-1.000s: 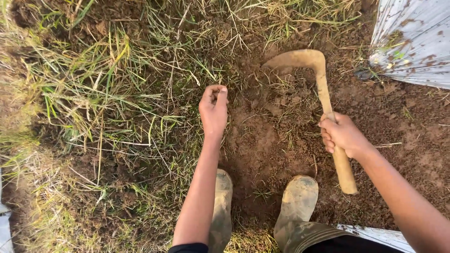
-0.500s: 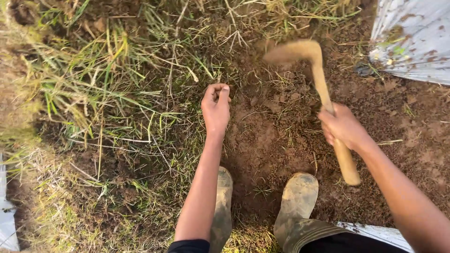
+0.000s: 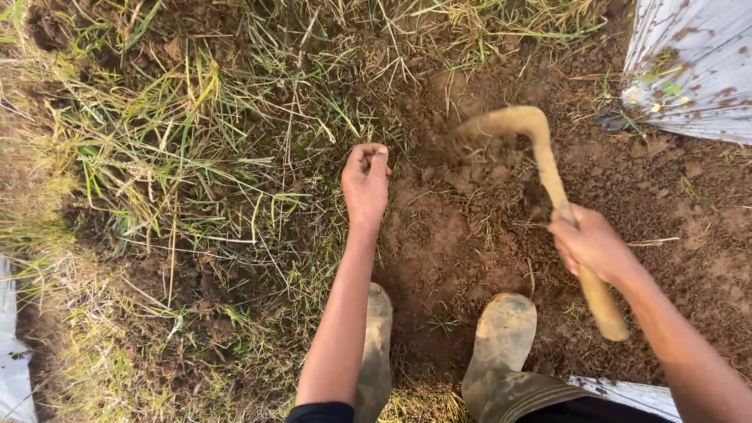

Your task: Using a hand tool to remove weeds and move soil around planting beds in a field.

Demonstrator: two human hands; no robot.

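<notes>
A short wooden hoe (image 3: pixel 548 176) with a hooked, mud-caked head is held in the right hand (image 3: pixel 589 244), w/ fingers wrapped tight round the handle abt halfway down. The head is blurred and is just above the bare brown soil (image 3: pixel 470 235), so a chop into the dirt looks to be the step in hand. The left hand (image 3: pixel 366 182) is set down at the edge of the grass (image 3: pixel 196 157), w/ fingers curled in narrow; whether a few blades are pinched can't be told. It is near the hoe head but apart from it. For the next move, care is called for: the blade must be kept clear of that left hand & of the two muddy boots (image 3: pixel 501 345) planted just below the dug patch. Grass roots at the soil's edge would need a firm pull or a deeper cut. No packages, labels or signs are seen. Only grey-white plastic sheet (image 3: pixel 697 63), spotted w/ mud, is laid at the top right, and more bits are seen at the bottom right & far left edge.
</notes>
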